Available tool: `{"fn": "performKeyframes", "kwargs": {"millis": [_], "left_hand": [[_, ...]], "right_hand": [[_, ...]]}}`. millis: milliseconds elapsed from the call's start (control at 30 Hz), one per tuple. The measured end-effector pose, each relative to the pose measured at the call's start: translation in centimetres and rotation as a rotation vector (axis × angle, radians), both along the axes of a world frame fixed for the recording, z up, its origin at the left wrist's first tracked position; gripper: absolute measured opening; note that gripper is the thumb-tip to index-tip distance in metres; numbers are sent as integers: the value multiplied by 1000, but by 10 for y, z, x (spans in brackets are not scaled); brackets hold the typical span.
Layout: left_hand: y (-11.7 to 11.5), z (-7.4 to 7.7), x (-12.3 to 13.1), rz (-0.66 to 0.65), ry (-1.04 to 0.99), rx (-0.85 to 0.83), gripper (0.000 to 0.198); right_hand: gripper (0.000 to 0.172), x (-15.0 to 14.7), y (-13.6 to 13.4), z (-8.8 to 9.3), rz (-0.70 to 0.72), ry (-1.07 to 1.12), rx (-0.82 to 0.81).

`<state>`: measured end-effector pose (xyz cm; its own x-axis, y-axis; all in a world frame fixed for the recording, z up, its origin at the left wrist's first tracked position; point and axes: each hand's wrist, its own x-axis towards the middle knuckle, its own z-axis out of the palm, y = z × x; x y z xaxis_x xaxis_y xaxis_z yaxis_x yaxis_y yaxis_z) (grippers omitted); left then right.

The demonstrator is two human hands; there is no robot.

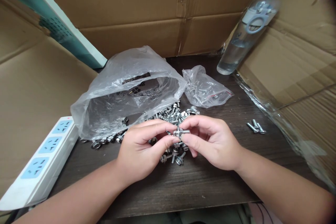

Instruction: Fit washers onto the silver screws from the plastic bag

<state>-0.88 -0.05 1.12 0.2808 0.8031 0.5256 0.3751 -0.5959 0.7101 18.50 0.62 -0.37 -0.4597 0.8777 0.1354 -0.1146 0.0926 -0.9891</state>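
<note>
Between my two hands is a silvery bolt (pixel 186 131) with a washer around it, its shank pointing right. My left hand (pixel 147 147) pinches the head end between thumb and forefinger. From the other side, my right hand (pixel 212 141) has thumb and fingertips closed around the washer and shank. Directly beneath and behind my hands lies a heap of similar bolts with washers (pixel 174 112), partly hidden by my fingers. A large translucent plastic bag (pixel 136 63) lies on its side behind the heap, mouth toward me.
A small zip bag (pixel 204 91) of metal parts lies right of the large bag. Several loose bolts (pixel 256 126) rest farther right on the dark table (pixel 210 189). A power strip (pixel 39 161) stands left, a water bottle (pixel 244 38) back right. Cardboard walls (pixel 131 3) surround the table.
</note>
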Motion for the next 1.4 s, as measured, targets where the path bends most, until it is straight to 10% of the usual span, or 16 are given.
{"fn": "performKeyframes", "kwargs": {"millis": [467, 667, 1400], "left_hand": [[0, 1, 1, -56, 31, 89, 17], [0, 0, 2, 17, -48, -46, 12], [0, 0, 1, -15, 17, 70, 13]], "right_hand": [[46, 3, 3, 6, 53, -244, 23], [15, 2, 1, 4, 9, -57, 9], [11, -1, -1, 2, -1, -56, 36]]}}
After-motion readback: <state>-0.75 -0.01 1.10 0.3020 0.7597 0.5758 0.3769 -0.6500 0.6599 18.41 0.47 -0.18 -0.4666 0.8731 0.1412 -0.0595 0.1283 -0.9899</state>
